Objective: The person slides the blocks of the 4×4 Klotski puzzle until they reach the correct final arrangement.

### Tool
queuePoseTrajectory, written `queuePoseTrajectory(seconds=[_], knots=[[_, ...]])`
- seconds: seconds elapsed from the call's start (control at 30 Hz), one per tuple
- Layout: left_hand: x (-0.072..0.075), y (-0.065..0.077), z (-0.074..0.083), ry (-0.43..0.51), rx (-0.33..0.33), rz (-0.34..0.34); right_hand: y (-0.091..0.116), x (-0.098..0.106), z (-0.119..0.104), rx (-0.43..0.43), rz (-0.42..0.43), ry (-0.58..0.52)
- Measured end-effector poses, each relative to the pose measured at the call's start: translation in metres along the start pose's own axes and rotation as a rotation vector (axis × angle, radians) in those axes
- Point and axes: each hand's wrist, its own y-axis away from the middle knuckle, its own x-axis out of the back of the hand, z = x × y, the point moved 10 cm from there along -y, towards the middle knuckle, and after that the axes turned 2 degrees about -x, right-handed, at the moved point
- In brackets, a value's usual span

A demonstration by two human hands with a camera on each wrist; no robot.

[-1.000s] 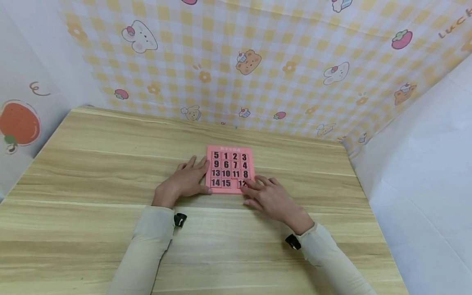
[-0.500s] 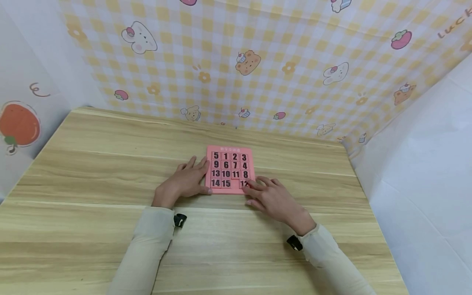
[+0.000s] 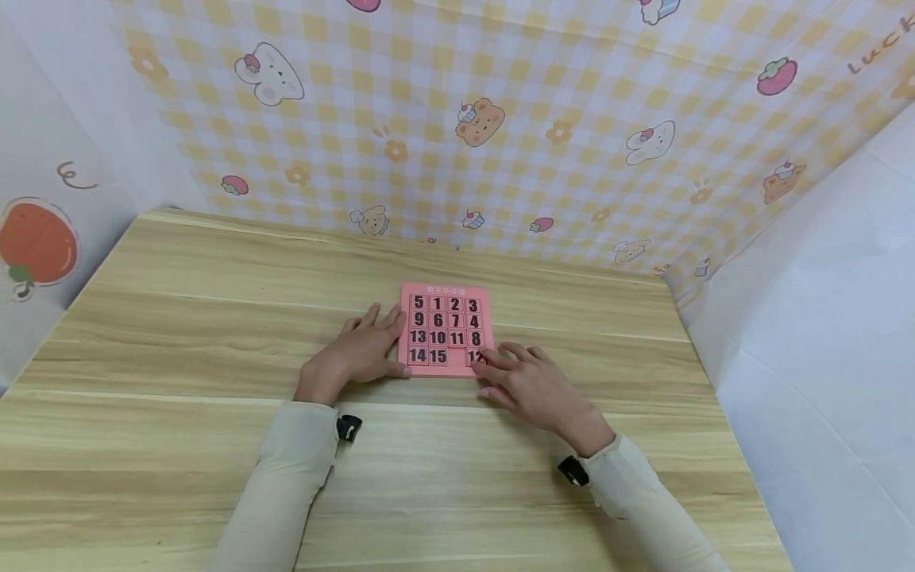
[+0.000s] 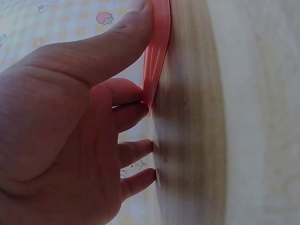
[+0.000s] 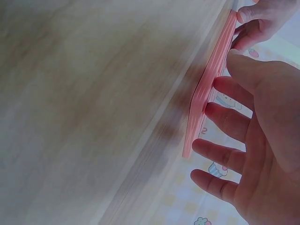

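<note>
A pink sliding number puzzle [image 3: 445, 370] lies flat on the wooden table [image 3: 400, 477]. On its left side my left hand [image 3: 357, 349] holds the frame, thumb at the near corner and fingers along the edge. The left wrist view shows the puzzle's pink side [image 4: 159, 42] between that thumb and the first fingers. My right hand [image 3: 529, 387] reaches over the near right corner, relaxed fingers spread, fingertips touching tile 12 [image 3: 473, 357], which they partly cover. Left of this tile is a vacant slot, with tile 15 [image 3: 438, 357] beyond it.
A yellow checked cloth [image 3: 400, 103] with cartoon prints hangs behind the table's far edge. White sheets [image 3: 808, 318] close off the right side, and a white wall with a red fruit print [image 3: 36, 238] stands at left. Each wrist wears a black strap [image 3: 349, 427].
Tile 12 has slid a little to the right under my right fingertips, and the slot beside tile 15 has widened. The right hand has shifted slightly right; the left hand stays put.
</note>
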Motion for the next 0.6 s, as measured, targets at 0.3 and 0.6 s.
queuePoseTrajectory(seconds=[0.3, 0.6], knots=[[0.0011, 0.0014, 0.0014, -0.002, -0.004, 0.005, 0.0012, 0.0005, 0.0013, 0.000, 0.003, -0.002], [0.0001, 0.0005, 0.0007, -0.002, -0.012, 0.012, 0.0018, -0.0012, 0.0019, 0.009, -0.002, -0.003]])
